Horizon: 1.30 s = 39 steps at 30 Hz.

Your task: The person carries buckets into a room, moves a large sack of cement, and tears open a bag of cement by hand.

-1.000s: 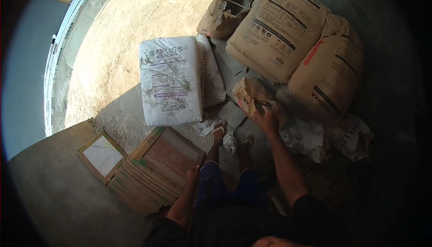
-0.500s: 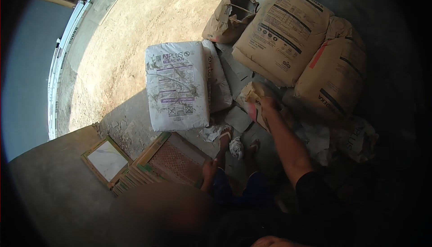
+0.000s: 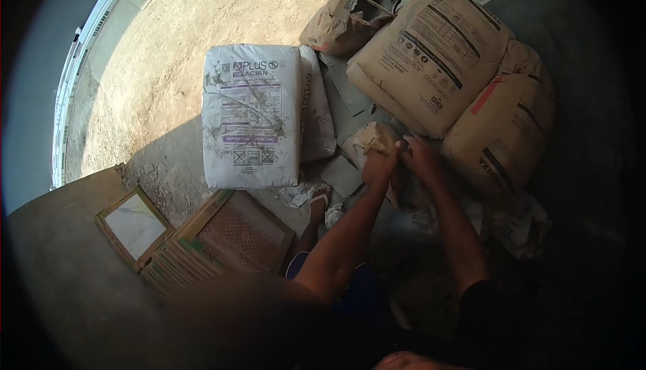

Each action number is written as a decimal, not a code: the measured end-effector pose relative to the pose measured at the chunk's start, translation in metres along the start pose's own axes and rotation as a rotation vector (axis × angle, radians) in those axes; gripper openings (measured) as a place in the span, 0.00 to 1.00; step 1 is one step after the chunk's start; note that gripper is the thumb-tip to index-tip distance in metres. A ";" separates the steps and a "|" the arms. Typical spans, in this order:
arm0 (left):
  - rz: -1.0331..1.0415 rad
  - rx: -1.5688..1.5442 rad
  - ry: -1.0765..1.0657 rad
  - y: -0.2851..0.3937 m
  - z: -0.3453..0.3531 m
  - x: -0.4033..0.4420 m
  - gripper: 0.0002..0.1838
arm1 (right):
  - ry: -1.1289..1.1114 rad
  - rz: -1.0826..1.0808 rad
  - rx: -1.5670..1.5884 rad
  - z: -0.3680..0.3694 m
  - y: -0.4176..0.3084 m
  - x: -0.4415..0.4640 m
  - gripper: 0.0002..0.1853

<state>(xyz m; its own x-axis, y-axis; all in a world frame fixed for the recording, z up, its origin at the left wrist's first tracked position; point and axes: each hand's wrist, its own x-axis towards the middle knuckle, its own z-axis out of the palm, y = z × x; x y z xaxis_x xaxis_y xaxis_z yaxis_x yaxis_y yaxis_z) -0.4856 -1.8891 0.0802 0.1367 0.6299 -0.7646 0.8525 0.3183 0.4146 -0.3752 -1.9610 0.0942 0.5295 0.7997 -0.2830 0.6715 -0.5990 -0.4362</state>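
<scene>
A small, crumpled brown paper bag (image 3: 369,136) is in front of me, low near the floor. My left hand (image 3: 379,163) is closed on its upper edge. Right beside it, my right hand (image 3: 420,160) grips the bag's other side, fingers bent. My forearms partly cover the lower part of the bag. Just beyond my right hand stand large full brown sacks (image 3: 427,53), and another brown sack (image 3: 501,134) marked DEKA leans against them.
White sacks (image 3: 252,117) stand to the left of the bag. Tiles in cardboard frames (image 3: 245,232) and a white tile (image 3: 139,227) lean at lower left. An opened brown sack (image 3: 350,16) is at the back. Crumpled white sacks (image 3: 518,225) lie at right.
My left hand has left the tile stack and come over to the paper bag beside my right hand. My right hand still holds the bag. The view has shifted slightly.
</scene>
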 end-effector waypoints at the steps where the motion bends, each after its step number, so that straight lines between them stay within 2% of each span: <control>1: 0.008 0.050 -0.014 -0.002 0.000 0.000 0.36 | -0.002 -0.001 0.004 0.006 0.005 0.001 0.15; 3: 0.015 0.101 -0.018 -0.007 0.000 0.000 0.34 | -0.027 -0.352 -0.437 0.020 0.014 0.010 0.14; 4: 0.023 0.101 -0.025 -0.012 0.002 -0.003 0.31 | -0.024 -0.355 -0.429 0.023 0.012 0.014 0.14; 6: 0.025 0.107 -0.027 -0.019 0.004 0.001 0.28 | 0.083 -0.622 -0.580 0.032 0.005 0.022 0.08; 7: 0.071 0.121 -0.016 -0.020 0.000 0.001 0.25 | 0.082 -0.627 -0.572 0.037 0.002 0.028 0.08; 9: 0.116 0.132 -0.011 -0.023 -0.003 0.005 0.23 | 0.054 -0.839 -0.611 0.039 0.002 0.040 0.06; 10: 0.255 0.149 0.001 -0.029 0.000 0.013 0.21 | 0.053 -0.840 -0.613 0.042 0.007 0.049 0.06; 11: 0.391 0.169 0.009 -0.035 0.003 0.017 0.20 | 0.002 -0.937 -0.631 0.047 0.013 0.055 0.06; 12: 0.390 0.170 0.007 -0.041 0.007 0.017 0.20 | -0.047 -1.035 -0.649 0.051 0.020 0.058 0.06; 13: 0.477 0.245 0.061 -0.044 0.005 0.018 0.17 | -0.039 -1.042 -0.651 0.044 0.021 0.062 0.06; 14: 0.563 0.321 0.119 -0.045 0.003 0.020 0.13 | -0.128 -0.985 -0.603 0.036 0.023 0.068 0.06; 15: 0.553 0.321 0.123 -0.056 -0.002 0.020 0.13 | -0.226 -0.926 -0.546 0.033 0.024 0.068 0.07; 16: 0.579 0.301 0.113 -0.066 -0.013 0.019 0.13 | -0.229 -0.929 -0.543 0.033 0.020 0.069 0.07; 18: 0.603 0.289 0.086 -0.073 -0.020 0.016 0.12 | -0.331 -0.737 -0.611 0.038 0.013 0.063 0.07; 20: 0.697 0.217 0.104 -0.074 -0.023 0.018 0.13 | -0.320 -0.752 -0.597 0.040 0.013 0.061 0.07; 22: 0.708 0.190 0.122 -0.071 -0.017 0.019 0.12 | -0.299 -0.757 -0.601 0.037 0.011 0.068 0.07; 24: 0.716 0.159 0.127 -0.069 -0.003 0.010 0.12 | -0.468 -0.644 -0.657 0.037 0.005 0.076 0.07; 25: 0.685 0.191 0.138 -0.072 -0.002 0.011 0.12 | -0.464 -0.647 -0.653 0.032 0.007 0.070 0.07; 27: 0.651 0.216 0.182 -0.074 -0.015 0.023 0.12 | -0.253 -0.446 -0.323 0.019 0.015 0.068 0.08; 29: 0.704 0.124 0.193 -0.088 -0.022 0.015 0.11 | -0.200 -0.493 -0.368 0.024 0.014 0.068 0.09; 30: 0.693 0.132 0.167 -0.096 -0.022 0.006 0.11 | -0.142 -0.519 -0.409 0.026 0.016 0.057 0.10; 31: 0.659 0.094 0.185 -0.097 -0.026 -0.001 0.12 | -0.159 -0.586 -0.592 0.024 0.007 0.052 0.08; 32: 0.637 0.050 0.223 -0.092 -0.030 0.001 0.12 | -0.152 -0.597 -0.598 0.022 -0.008 0.053 0.08; 34: 0.606 0.037 0.229 -0.087 -0.036 -0.003 0.13 | 0.266 -0.784 -0.610 0.021 -0.036 0.041 0.07; 38: 0.523 0.024 0.211 -0.083 -0.037 -0.007 0.14 | 0.230 -0.943 -0.532 0.035 -0.042 0.050 0.07; 39: 0.527 0.027 0.220 -0.082 -0.038 -0.005 0.14 | 0.126 -1.003 -0.575 0.039 -0.041 0.056 0.06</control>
<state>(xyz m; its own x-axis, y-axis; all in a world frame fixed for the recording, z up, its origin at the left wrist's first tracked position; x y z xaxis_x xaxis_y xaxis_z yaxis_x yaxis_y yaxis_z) -0.5749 -1.8912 0.0684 0.4412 0.8320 -0.3363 0.7109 -0.0953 0.6968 -0.3934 -1.8907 0.0626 -0.3470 0.9352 0.0708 0.9377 0.3445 0.0447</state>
